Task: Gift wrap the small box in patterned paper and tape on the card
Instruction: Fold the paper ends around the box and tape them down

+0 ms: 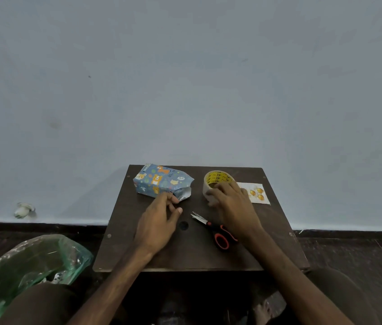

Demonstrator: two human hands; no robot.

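The small box [161,181], wrapped in blue paper with cartoon animals, lies at the back left of the dark wooden table [185,254]. Its right end shows loose, silvery paper folds. My left hand [159,221] sits just in front of that end, fingers loosely curled, fingertips at the paper flap. My right hand [229,205] grips the roll of clear tape [217,180] with a yellow core, at the back right. The white card [256,193] with gold ornaments lies flat to the right of the roll, partly under my right hand.
Red-handled scissors [213,229] lie between my hands, blades pointing back left. A green plastic bag [28,266] with scraps sits on the floor at the left. A pale wall [185,90] rises right behind the table. My knees flank the near edge.
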